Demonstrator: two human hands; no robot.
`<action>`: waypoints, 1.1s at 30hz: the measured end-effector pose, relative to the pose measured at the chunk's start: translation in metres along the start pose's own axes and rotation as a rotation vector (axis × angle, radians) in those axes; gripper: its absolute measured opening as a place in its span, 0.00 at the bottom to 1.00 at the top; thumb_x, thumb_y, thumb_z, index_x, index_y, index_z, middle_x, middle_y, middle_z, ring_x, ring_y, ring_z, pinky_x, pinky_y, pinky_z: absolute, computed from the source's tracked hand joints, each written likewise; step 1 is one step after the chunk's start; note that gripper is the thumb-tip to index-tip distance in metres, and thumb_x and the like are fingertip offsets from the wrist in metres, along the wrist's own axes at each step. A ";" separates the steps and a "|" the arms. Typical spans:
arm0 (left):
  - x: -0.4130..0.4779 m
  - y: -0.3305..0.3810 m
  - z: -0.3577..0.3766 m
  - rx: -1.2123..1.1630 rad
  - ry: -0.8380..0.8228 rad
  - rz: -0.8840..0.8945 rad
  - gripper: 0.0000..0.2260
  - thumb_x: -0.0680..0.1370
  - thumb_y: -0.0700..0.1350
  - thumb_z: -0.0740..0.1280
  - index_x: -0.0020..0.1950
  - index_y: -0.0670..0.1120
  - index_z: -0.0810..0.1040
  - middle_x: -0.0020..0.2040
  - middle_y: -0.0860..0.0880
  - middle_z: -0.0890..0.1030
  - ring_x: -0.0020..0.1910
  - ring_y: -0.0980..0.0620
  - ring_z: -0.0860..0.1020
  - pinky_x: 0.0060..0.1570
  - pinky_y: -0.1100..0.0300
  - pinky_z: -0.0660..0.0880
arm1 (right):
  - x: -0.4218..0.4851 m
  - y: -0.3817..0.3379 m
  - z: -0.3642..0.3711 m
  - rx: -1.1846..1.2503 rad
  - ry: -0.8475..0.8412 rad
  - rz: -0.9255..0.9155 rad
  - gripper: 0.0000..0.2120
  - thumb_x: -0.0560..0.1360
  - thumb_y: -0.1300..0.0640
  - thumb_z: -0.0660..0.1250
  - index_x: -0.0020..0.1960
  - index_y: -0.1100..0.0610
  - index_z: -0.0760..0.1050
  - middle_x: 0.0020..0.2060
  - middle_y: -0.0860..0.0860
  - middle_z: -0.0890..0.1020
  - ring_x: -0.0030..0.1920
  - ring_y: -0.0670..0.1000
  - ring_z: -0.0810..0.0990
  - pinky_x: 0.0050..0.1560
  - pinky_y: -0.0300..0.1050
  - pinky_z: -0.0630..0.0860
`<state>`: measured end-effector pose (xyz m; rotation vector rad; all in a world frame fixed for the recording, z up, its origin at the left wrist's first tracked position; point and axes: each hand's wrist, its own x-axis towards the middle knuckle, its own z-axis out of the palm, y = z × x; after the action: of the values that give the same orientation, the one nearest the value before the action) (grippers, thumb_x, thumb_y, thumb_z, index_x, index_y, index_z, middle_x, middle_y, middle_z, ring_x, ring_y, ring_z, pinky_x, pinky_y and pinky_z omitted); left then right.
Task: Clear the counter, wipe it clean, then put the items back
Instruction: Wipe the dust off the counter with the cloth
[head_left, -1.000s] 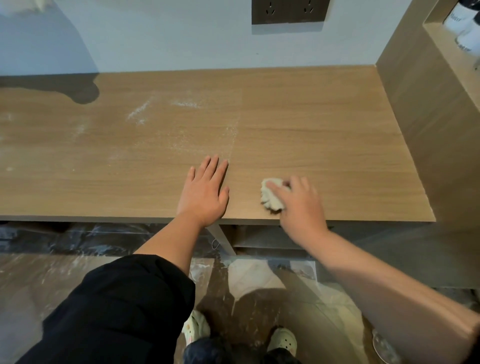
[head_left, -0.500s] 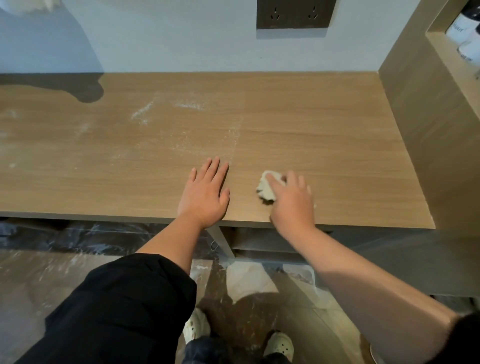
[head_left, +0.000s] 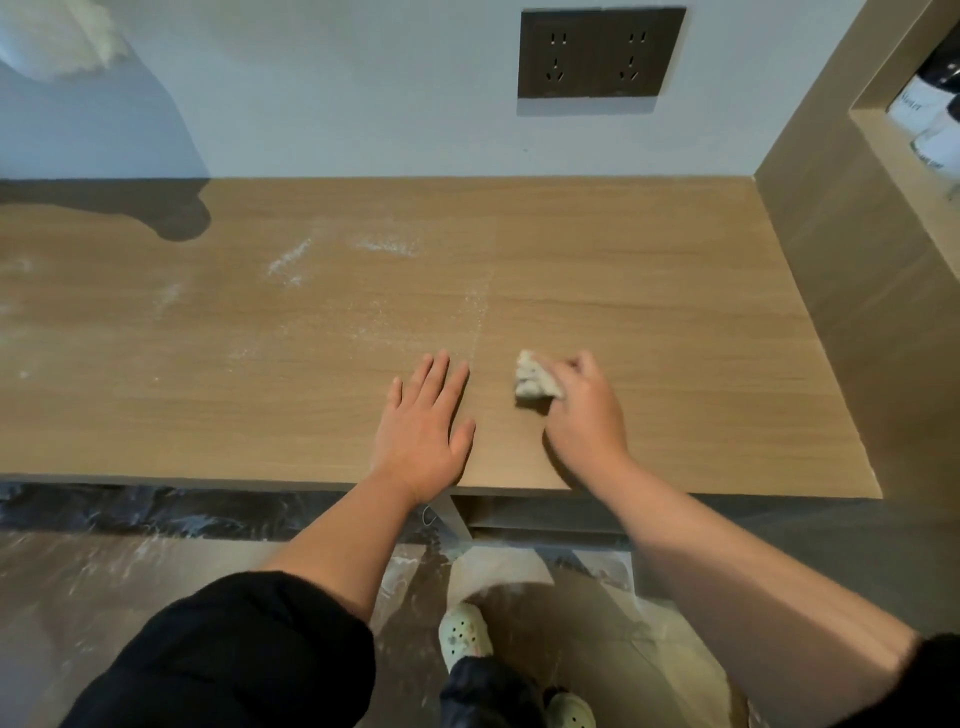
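Wood-grain counter (head_left: 675, 312) carries white powder streaks (head_left: 291, 260) on its left half, under a dark double wall socket (head_left: 600, 52); labelled bottles (head_left: 930, 119) stand in the right niche. Near the front edge the left hand (head_left: 421, 431) lies flat, fingers straight. Just beside it the right hand (head_left: 587, 421) grips a crumpled white cloth wad (head_left: 532, 382) against the wood, long axis pointing away, tilted leftward.

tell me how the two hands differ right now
The left hand lies flat with its fingers straight, while the right hand has its fingers curled. The left hand holds nothing, while the right hand grips a crumpled white cloth pressed to the surface. The left hand sits nearer the white dust than the right hand does. Both are on the counter, close to its front edge.
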<state>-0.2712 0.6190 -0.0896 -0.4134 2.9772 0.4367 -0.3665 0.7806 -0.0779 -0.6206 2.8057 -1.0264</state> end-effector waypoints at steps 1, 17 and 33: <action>0.004 0.000 -0.004 -0.043 0.016 -0.003 0.27 0.83 0.53 0.52 0.80 0.51 0.44 0.80 0.49 0.41 0.78 0.53 0.38 0.75 0.51 0.37 | 0.018 0.005 -0.004 0.035 0.094 0.077 0.27 0.74 0.70 0.58 0.70 0.53 0.71 0.54 0.53 0.70 0.54 0.55 0.71 0.54 0.47 0.72; 0.177 -0.029 -0.048 0.024 0.051 0.038 0.26 0.84 0.50 0.51 0.80 0.47 0.49 0.80 0.46 0.45 0.79 0.49 0.42 0.76 0.47 0.43 | 0.130 0.008 0.023 -0.283 0.106 0.167 0.28 0.72 0.69 0.60 0.71 0.54 0.69 0.55 0.55 0.70 0.55 0.57 0.70 0.53 0.50 0.71; 0.226 -0.015 -0.033 0.088 -0.002 -0.001 0.27 0.83 0.53 0.49 0.80 0.47 0.47 0.80 0.48 0.44 0.79 0.51 0.40 0.77 0.48 0.43 | 0.281 0.128 -0.070 -0.255 0.557 0.725 0.11 0.79 0.62 0.57 0.59 0.63 0.73 0.61 0.58 0.71 0.60 0.60 0.71 0.60 0.53 0.67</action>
<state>-0.4856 0.5385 -0.0941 -0.4052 2.9807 0.3039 -0.6829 0.7975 -0.0898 0.7611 3.1930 -0.7636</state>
